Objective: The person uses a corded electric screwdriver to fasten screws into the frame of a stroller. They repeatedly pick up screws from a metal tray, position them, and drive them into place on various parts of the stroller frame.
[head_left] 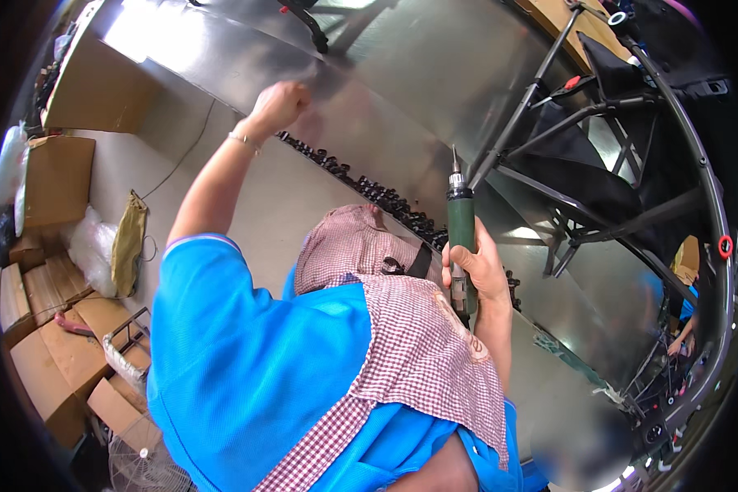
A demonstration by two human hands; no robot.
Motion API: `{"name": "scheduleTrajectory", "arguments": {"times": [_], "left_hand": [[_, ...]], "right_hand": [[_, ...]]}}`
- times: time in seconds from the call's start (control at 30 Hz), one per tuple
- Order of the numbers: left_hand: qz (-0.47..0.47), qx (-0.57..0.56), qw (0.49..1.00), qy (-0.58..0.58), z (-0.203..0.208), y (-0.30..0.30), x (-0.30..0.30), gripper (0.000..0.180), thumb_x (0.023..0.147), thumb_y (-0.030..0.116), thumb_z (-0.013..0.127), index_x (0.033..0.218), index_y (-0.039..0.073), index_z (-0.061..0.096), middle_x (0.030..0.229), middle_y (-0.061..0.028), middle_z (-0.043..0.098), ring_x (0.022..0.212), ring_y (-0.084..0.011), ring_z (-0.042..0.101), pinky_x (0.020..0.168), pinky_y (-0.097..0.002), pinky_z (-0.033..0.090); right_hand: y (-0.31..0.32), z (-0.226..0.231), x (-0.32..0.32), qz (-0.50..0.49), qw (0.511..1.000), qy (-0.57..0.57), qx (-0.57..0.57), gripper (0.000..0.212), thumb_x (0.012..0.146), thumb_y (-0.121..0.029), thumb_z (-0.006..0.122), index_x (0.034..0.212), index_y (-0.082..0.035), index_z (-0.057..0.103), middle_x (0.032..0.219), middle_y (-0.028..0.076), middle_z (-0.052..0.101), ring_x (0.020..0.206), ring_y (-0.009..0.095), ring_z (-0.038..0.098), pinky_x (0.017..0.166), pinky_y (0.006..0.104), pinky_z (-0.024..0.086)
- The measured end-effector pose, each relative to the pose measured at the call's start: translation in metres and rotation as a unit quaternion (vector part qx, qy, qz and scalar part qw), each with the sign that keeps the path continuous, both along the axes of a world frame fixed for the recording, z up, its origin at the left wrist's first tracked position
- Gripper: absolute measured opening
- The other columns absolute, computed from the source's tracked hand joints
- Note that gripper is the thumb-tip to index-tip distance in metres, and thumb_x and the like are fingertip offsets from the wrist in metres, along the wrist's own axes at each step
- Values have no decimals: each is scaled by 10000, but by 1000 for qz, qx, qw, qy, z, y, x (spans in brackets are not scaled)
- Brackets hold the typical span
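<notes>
Several boxes [60,182], contents unclear; right hand [485,269] grips screwdriver [461,217].

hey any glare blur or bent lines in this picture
Head view: glare whitens the metal table at upper left, a smudgy blur sits at lower right, the black tube bows at right, perhaps partly from fisheye, while the screwdriver looks fairly sharp.

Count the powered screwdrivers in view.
1: the green screwdriver gripped in the right hand, bit toward the top of the picture. Others could be hidden behind the frame or boxes.
</notes>
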State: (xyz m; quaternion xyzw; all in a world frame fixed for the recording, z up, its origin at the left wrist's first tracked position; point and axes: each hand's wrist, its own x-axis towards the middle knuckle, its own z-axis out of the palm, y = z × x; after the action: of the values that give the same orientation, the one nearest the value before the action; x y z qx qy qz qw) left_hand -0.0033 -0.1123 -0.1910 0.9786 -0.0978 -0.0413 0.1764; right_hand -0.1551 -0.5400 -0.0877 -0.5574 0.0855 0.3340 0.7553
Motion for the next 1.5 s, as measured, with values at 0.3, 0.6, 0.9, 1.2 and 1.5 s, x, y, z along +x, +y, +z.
{"name": "scheduleTrajectory", "arguments": {"times": [0.3,0.6,0.9,1.2,1.5], "left_hand": [[162,5,980,113,-26,31,-34,120,711,155,729,824,119,751,764,-72,696,788,-259,683,710,-372,538],[-86,-17,982,170,-22,-38,-34,78,712,119,717,788,104,720,835,-57,635,857,-251,639,760,-377,511],[43,-376,885,270,-22,-80,-24,151,908,166,668,829,39,647,822,-63,637,721,-162,601,676,-314,506],[58,-744,493,447,42,-161,-19,139,1025,167,517,1053,39,563,966,-86,658,828,-175,655,775,-308,561],[-25,-712,529,461,47,-188,-5,132,1000,168,570,975,42,600,933,-67,645,830,-164,632,794,-317,521]], "right_hand": [[22,-11,1,40,999,-2,-6,871,762,-406,835,1366,-3,354,746,100,601,536,178,613,492,269,496],[23,-19,-10,17,1000,7,-2,887,751,-380,849,1368,12,346,743,92,607,541,173,619,500,268,501],[27,-6,-9,62,992,-39,-101,976,681,-137,888,1457,11,315,996,68,603,835,148,650,655,281,556],[35,17,-6,53,987,-94,-120,1092,612,-182,939,1488,-30,306,1237,93,580,1147,174,588,982,333,464],[16,11,-20,9,997,-63,-44,1045,632,-169,923,1473,-33,318,1068,105,637,790,144,658,742,280,542]]}}
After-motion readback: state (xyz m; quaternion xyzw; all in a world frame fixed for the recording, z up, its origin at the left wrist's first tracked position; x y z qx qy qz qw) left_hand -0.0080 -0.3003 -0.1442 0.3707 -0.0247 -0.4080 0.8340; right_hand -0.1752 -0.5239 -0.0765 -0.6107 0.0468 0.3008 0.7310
